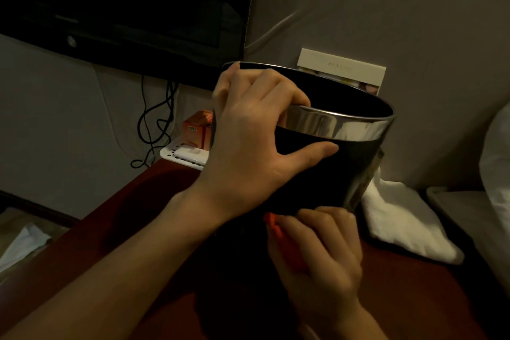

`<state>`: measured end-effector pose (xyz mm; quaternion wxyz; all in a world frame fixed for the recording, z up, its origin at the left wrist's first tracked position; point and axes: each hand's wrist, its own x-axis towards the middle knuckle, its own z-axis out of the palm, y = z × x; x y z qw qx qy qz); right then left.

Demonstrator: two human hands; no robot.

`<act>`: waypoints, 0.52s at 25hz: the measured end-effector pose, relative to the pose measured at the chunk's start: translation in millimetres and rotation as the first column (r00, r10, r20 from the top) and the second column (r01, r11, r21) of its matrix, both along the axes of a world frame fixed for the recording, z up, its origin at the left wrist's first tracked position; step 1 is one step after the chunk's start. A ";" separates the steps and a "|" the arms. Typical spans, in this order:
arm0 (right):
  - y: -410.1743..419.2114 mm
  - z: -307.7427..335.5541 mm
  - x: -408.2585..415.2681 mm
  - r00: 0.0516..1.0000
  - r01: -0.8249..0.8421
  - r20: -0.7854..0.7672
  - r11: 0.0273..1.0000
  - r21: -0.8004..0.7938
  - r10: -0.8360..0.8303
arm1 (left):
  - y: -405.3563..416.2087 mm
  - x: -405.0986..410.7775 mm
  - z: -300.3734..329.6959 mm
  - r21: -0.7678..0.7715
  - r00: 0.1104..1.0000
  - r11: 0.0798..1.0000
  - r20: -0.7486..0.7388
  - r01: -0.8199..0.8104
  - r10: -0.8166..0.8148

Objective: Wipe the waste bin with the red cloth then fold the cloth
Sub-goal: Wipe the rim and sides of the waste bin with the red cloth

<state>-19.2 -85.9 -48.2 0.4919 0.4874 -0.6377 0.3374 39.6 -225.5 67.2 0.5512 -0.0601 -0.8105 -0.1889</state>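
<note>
A black waste bin (331, 171) with a shiny metal rim band stands on a dark red table, tilted a little toward me. My left hand (254, 135) grips its rim, fingers hooked inside and thumb spread across the outer wall. Low on the bin's near side, my right hand (323, 254) holds the red cloth (276, 229) against the wall. Only a narrow red strip of the cloth shows at the left of my fingers; the rest is hidden under the hand.
A white cloth (403, 218) lies on the red table (414, 292) right of the bin. Behind it are a white tray (182, 154) with an orange box (196, 130), a cream card (342, 66), dangling cables (154, 119) and a dark screen (124, 3). White bedding (496, 163) is at far right.
</note>
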 end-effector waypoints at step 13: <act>9.3 17.9 -0.4 0.998 0.069 -0.013 0.998 -0.003 -0.069 | -4.4 1.1 2.7 0.037 0.998 0.998 0.007 0.060 -0.060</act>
